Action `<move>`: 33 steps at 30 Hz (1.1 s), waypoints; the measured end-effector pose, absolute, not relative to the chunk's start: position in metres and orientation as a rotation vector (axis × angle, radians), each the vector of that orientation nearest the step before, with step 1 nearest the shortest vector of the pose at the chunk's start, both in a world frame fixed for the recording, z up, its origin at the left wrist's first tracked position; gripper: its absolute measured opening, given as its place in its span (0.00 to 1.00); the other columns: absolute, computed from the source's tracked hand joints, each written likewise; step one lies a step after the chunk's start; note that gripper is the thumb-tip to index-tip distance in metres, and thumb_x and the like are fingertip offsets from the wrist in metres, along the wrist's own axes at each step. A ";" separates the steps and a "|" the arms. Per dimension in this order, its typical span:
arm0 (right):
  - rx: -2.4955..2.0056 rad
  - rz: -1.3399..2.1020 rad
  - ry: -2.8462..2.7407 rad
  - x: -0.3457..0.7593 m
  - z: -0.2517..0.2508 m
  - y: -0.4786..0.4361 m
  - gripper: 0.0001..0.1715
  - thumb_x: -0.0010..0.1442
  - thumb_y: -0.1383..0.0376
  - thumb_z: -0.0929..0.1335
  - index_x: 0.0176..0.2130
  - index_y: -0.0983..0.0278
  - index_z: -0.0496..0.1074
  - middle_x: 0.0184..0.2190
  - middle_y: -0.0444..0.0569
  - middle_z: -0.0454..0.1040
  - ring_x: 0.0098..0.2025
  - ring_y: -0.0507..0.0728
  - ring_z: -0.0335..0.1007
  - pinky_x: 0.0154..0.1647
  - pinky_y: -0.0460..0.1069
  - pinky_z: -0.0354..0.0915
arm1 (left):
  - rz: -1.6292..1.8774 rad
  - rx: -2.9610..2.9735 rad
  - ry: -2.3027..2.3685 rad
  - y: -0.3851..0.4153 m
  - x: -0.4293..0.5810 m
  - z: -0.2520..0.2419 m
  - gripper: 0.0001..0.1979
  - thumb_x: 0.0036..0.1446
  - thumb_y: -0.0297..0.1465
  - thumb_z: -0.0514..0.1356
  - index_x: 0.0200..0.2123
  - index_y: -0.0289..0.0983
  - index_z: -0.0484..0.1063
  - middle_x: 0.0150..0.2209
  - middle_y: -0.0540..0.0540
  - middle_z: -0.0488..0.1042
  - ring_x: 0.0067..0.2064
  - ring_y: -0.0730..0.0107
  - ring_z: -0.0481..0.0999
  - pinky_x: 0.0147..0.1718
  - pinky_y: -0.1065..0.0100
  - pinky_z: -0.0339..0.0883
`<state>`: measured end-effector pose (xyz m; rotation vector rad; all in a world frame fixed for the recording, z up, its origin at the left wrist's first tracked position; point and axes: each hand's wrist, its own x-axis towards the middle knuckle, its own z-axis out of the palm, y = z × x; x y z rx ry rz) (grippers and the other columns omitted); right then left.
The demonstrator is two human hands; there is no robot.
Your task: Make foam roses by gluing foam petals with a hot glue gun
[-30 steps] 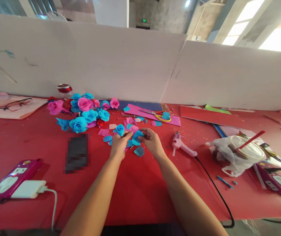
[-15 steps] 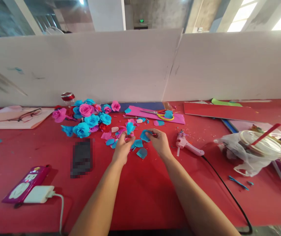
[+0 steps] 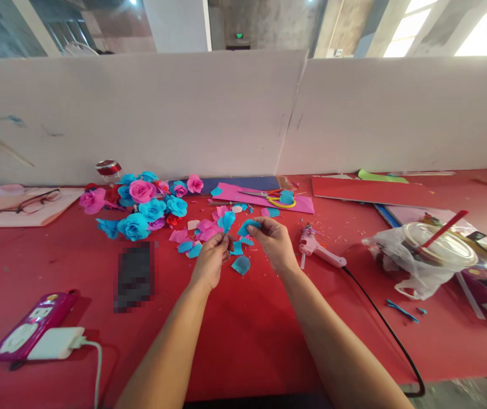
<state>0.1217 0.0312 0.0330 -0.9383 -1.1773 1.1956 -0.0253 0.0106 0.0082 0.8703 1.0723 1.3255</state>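
Observation:
My left hand (image 3: 209, 258) is closed in a pinch on the base of a small half-made blue paper flower (image 3: 227, 221), held just above the red table (image 3: 235, 329). My right hand (image 3: 273, 241) is closed on a blue paper petal (image 3: 249, 226) right beside that flower. Loose blue and pink petals (image 3: 201, 233) lie scattered under and around both hands, and one blue petal (image 3: 241, 264) lies between my wrists.
A heap of finished blue and pink paper roses (image 3: 141, 201) lies at the back left. Scissors (image 3: 275, 199) rest on pink paper, a glue gun (image 3: 320, 253) with a black cable lies to the right, a bagged cup (image 3: 431, 255) further right. A power strip (image 3: 26, 332) is at the front left.
The view shifted slightly. My left hand lowered a little while still pinching the blue flower, and my right hand brought its petal close against it.

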 end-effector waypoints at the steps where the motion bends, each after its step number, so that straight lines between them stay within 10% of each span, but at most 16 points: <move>1: -0.927 1.213 -1.185 0.121 0.034 0.030 0.14 0.47 0.57 0.74 0.31 0.63 0.73 0.28 0.46 0.76 0.30 0.53 0.69 0.36 0.49 0.66 | 1.326 0.896 1.090 0.010 -0.025 0.009 0.11 0.49 0.37 0.64 0.27 0.34 0.73 0.22 0.52 0.65 0.19 0.83 0.53 0.19 0.75 0.45; 10: -0.985 1.167 -1.299 0.126 0.032 0.032 0.11 0.51 0.58 0.70 0.31 0.63 0.70 0.21 0.41 0.68 0.20 0.48 0.60 0.23 0.45 0.59 | 1.327 0.873 1.112 0.006 -0.020 0.016 0.12 0.47 0.38 0.65 0.29 0.34 0.75 0.23 0.49 0.71 0.21 0.80 0.60 0.22 0.74 0.52; 24: -0.851 1.365 -1.428 0.128 0.031 0.034 0.02 0.45 0.69 0.67 0.23 0.63 0.71 0.35 0.46 0.73 0.36 0.53 0.69 0.36 0.47 0.64 | 1.252 0.632 1.055 0.005 -0.022 0.021 0.19 0.30 0.34 0.74 0.28 0.34 0.75 0.28 0.46 0.77 0.28 0.72 0.74 0.26 0.72 0.64; 29: -0.987 1.555 -1.157 0.126 0.030 0.035 0.17 0.50 0.53 0.71 0.35 0.62 0.73 0.29 0.45 0.74 0.30 0.52 0.71 0.35 0.49 0.67 | 1.386 0.662 1.121 0.007 -0.023 0.019 0.18 0.31 0.31 0.73 0.30 0.34 0.76 0.26 0.48 0.76 0.27 0.75 0.73 0.25 0.74 0.62; 33: -1.005 1.470 -1.259 0.124 0.025 0.035 0.20 0.40 0.59 0.77 0.33 0.64 0.73 0.27 0.45 0.75 0.31 0.53 0.71 0.36 0.49 0.68 | 1.379 0.710 1.151 0.007 -0.025 0.019 0.24 0.32 0.30 0.73 0.38 0.34 0.77 0.31 0.46 0.78 0.29 0.73 0.74 0.26 0.73 0.63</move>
